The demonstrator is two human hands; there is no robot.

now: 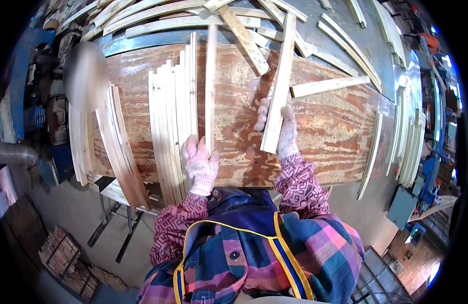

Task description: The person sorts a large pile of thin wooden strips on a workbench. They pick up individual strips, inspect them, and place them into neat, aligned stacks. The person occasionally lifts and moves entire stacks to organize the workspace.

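My left hand [199, 164], in a pale work glove, is closed around the near end of a narrow wooden strip [210, 86]. The strip stretches away from me and is slightly smeared by motion. Beside it, on the left, several pale wooden strips [168, 121] lie side by side on the plywood tabletop [335, 137]. My right hand [287, 131], also gloved, grips a wider wooden board [281, 83] near its close end. Its fingertips show past the board's left edge, and the rest of the fingers are hidden underneath.
Loose strips [193, 21] lie crisscrossed at the far side. A short board [330, 86] rests right of my right hand, and a single strip [370, 154] lies near the right edge. Longer boards [117, 147] overhang the near left edge. A blurred oval hides the far left corner.
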